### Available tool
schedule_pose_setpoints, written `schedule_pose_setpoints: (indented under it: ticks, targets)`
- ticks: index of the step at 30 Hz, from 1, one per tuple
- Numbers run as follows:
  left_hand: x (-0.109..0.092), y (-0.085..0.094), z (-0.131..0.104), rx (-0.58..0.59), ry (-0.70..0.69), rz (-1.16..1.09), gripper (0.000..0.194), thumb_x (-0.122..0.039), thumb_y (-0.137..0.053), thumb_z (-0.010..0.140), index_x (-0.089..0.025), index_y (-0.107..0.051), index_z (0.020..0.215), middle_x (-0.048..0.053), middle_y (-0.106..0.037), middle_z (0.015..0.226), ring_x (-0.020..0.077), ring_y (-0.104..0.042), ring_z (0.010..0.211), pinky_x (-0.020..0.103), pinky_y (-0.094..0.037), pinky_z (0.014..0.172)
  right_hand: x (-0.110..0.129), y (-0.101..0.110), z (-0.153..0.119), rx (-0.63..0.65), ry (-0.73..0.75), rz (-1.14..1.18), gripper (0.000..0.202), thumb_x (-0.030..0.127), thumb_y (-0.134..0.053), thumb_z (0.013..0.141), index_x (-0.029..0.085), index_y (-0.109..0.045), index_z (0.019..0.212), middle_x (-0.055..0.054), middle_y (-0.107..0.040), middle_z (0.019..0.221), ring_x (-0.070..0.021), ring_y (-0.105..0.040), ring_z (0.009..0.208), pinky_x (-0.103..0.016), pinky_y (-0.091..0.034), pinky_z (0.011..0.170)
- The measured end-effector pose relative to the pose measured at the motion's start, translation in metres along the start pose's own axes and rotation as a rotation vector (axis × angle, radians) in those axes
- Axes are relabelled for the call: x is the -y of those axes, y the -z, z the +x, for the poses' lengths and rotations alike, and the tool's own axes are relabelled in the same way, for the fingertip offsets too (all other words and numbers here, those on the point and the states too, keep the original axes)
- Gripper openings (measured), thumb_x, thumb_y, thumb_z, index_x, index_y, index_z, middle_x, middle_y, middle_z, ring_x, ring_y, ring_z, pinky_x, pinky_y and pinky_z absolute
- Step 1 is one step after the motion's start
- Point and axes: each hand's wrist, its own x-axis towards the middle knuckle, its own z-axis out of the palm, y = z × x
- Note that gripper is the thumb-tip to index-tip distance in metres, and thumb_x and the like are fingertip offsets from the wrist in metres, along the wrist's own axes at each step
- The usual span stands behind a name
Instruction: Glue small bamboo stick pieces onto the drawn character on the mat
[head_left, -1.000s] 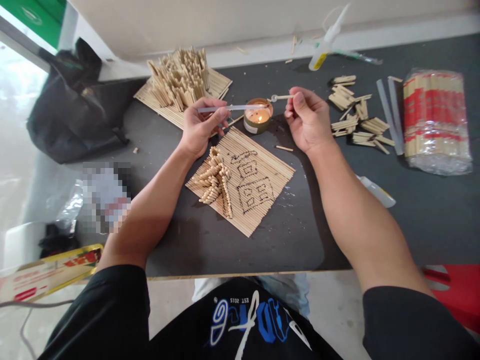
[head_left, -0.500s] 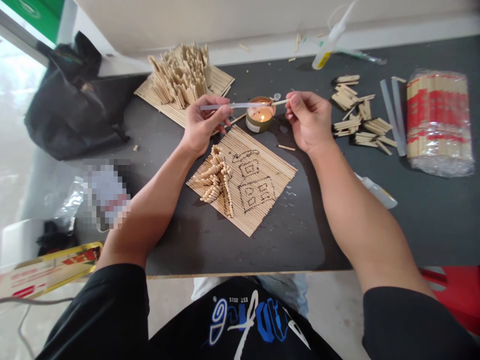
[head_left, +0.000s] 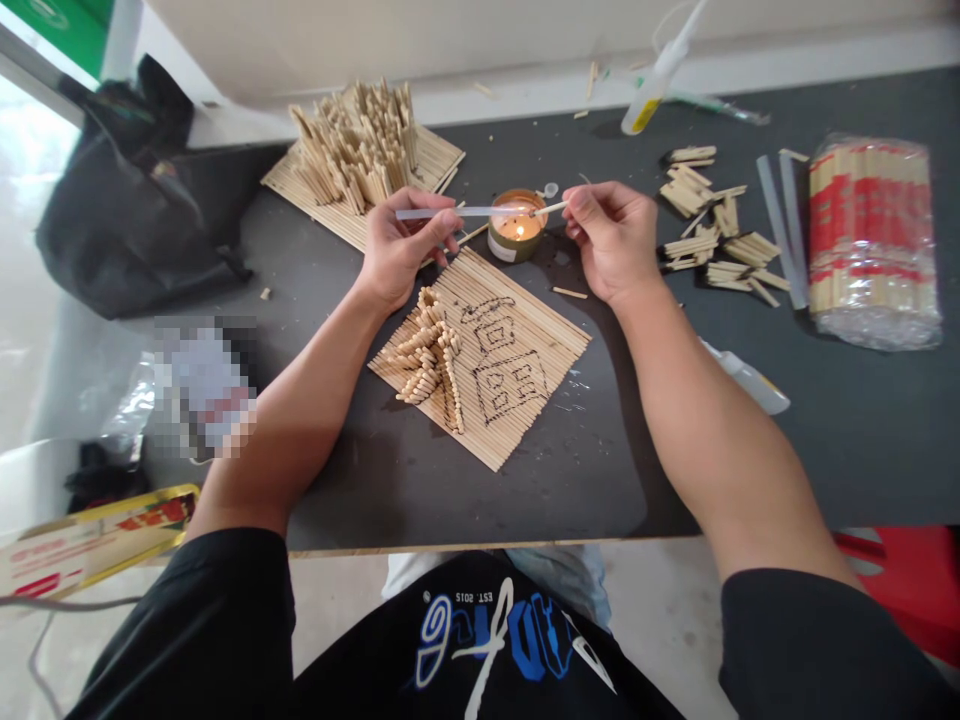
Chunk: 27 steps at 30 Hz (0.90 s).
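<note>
My left hand (head_left: 407, 243) pinches a translucent glue stick (head_left: 480, 211), which points right over a lit candle in a tin (head_left: 516, 245). Between finger and thumb of my right hand (head_left: 616, 235) is a short wooden stick (head_left: 553, 208). Its darkened tip meets the end of the glue stick above the candle. Nearer me lies a square mat of wooden sticks (head_left: 517, 300) with dark outlined shapes drawn on it. Short sticks stand upright (head_left: 431, 350) along the mat's left part.
Behind my left hand, another mat (head_left: 442, 157) bears many upright sticks. Matchstick piles (head_left: 694, 195), glue sticks (head_left: 780, 230) and a wrapped stick bundle (head_left: 874, 240) lie right. Glue bottles (head_left: 660, 75) stand at back and lie near my right forearm. A black bag (head_left: 135, 200) is left.
The short stick in my right hand now slants more, its tip lower against the glue stick's end. The whole view has shifted slightly.
</note>
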Motion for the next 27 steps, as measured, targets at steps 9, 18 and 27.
schedule_pose_setpoints:
  ticks: [9,18,27]
  targets:
    - [0.000,-0.005,0.000,-0.045,-0.012,0.008,0.063,-0.076,-0.080,0.072,-0.019,-0.058,0.087,0.002,-0.063,0.073,0.0117,-0.066,0.055,0.015,-0.045,0.042,0.005,0.000,-0.002,0.032,-0.030,0.028,0.039,0.073,-0.080,0.072,0.036,-0.071,0.081,-0.003,-0.069,0.081,-0.0263,-0.059,0.078,-0.052,-0.052,0.076]
    - [0.003,-0.006,0.001,-0.118,0.021,0.073,0.067,-0.081,-0.073,0.076,-0.019,-0.049,0.085,-0.002,-0.057,0.068,0.0095,-0.062,0.050,0.018,-0.047,0.047,0.008,-0.001,-0.003,0.038,-0.056,0.023,0.044,0.074,-0.081,0.070,0.034,-0.069,0.085,-0.003,-0.068,0.084,-0.0271,-0.061,0.082,-0.049,-0.050,0.077]
    - [-0.015,-0.012,-0.005,-0.140,0.079,0.000,0.066,-0.075,-0.079,0.073,-0.022,-0.039,0.074,-0.002,-0.060,0.062,0.0076,-0.055,0.043,0.018,-0.036,0.037,0.007,-0.001,-0.004,0.028,-0.043,-0.018,0.044,0.078,-0.080,0.067,0.038,-0.070,0.084,-0.001,-0.071,0.086,-0.0295,-0.062,0.086,-0.055,-0.050,0.082]
